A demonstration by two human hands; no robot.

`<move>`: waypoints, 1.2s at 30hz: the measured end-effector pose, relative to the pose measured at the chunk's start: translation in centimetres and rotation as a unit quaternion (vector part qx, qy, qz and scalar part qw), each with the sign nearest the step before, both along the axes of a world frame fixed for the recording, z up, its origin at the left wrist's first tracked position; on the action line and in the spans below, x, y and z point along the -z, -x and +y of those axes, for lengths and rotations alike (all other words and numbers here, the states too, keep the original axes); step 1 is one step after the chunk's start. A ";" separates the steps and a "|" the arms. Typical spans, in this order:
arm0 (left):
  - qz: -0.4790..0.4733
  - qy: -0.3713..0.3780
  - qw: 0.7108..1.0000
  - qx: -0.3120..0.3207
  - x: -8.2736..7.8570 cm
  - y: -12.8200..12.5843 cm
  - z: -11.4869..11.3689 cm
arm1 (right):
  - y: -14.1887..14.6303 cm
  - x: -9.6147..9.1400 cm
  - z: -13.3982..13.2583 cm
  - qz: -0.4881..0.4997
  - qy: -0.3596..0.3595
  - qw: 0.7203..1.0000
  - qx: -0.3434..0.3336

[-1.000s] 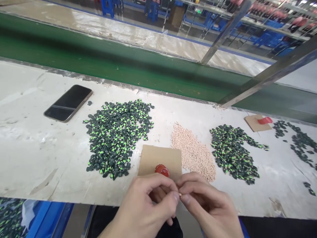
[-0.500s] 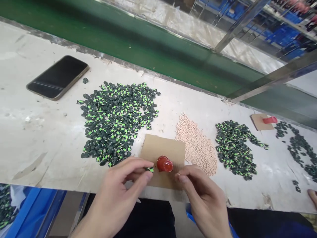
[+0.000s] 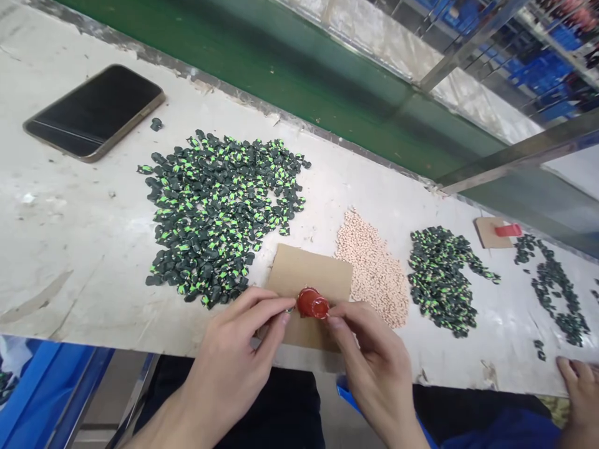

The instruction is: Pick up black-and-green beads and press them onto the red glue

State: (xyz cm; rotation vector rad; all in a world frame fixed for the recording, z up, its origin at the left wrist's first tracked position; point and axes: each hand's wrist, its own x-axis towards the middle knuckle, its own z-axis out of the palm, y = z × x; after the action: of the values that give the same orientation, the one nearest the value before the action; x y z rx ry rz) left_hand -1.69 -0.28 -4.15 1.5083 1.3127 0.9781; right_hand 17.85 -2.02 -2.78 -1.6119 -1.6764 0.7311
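My left hand (image 3: 234,362) is pinched shut at the left side of a small red cap (image 3: 312,304); a tiny dark-green piece shows at its fingertips. My right hand (image 3: 374,368) has its fingers pressed together against the cap's right side. The cap stands on a piece of brown cardboard (image 3: 311,277) near the table's front edge. A big pile of black-and-green pieces (image 3: 218,209) lies just left of the cardboard. A heap of small beige pellets (image 3: 372,268) lies just right of it.
A black phone (image 3: 93,111) lies at the far left. A second black-and-green pile (image 3: 442,277) sits to the right, with another cardboard and red piece (image 3: 498,232) and more pieces (image 3: 555,290) beyond. Another person's hand (image 3: 578,390) rests at the lower right. A green conveyor belt (image 3: 290,68) runs behind.
My hands have moved apart from a joined pinch in front of me and come forward to the red cap. The view has tilted down and right. Another person's hand has come further into view.
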 end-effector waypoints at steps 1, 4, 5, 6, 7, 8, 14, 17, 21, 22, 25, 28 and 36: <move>-0.010 0.003 1.000 -0.004 0.0 0.0 0.0 | 0.0 0.0 0.0 0.003 0.001 1.000 -0.001; -0.049 0.021 0.998 -0.023 -0.6 -0.1 0.0 | 0.1 -0.4 -0.1 0.040 0.007 0.999 0.021; -0.063 0.034 0.997 -0.032 -0.9 -0.2 0.0 | 0.1 -0.6 -0.1 0.066 0.014 0.997 0.037; -0.082 0.051 0.994 -0.041 -1.3 -0.4 0.0 | 0.1 -0.9 -0.2 0.103 0.027 0.993 0.050; -0.108 0.075 0.990 -0.049 -1.7 -0.6 0.0 | 0.1 -1.2 -0.2 0.148 0.045 0.986 0.060; -0.141 0.108 0.983 -0.053 -2.2 -0.9 0.1 | 0.1 -1.5 -0.3 0.199 0.067 0.975 0.066; -0.322 0.297 0.898 -0.025 -3.5 -2.3 0.6 | -0.1 -2.5 -1.0 0.409 0.160 0.898 0.039; -0.346 0.344 0.873 -0.011 -3.5 -2.5 0.7 | -0.2 -2.5 -1.5 0.423 0.167 0.890 0.025; -0.357 0.353 0.865 -0.003 -3.6 -2.5 0.6 | 0.0 -2.5 -1.6 0.410 0.153 0.899 0.012; -0.359 0.351 0.865 -0.002 -3.6 -2.5 0.5 | 0.0 -2.5 -1.6 0.404 0.150 0.902 0.012; -0.378 0.344 0.860 -0.001 -3.1 -2.5 0.0 | 0.2 -2.6 -1.4 0.386 0.145 0.911 0.018; -0.398 0.339 0.852 0.001 -2.4 -2.5 -0.4 | 0.4 -2.8 -1.4 0.360 0.137 0.922 0.022; -0.363 0.339 0.868 0.008 -3.2 -2.2 -0.1 | 0.1 -3.7 -0.3 0.274 0.108 0.956 -0.008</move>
State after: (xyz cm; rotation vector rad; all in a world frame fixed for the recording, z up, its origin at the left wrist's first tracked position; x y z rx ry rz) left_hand 0.47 -0.40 -0.90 0.5160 0.9223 0.8184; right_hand 17.75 -2.36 0.87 -1.3629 -1.2375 1.2712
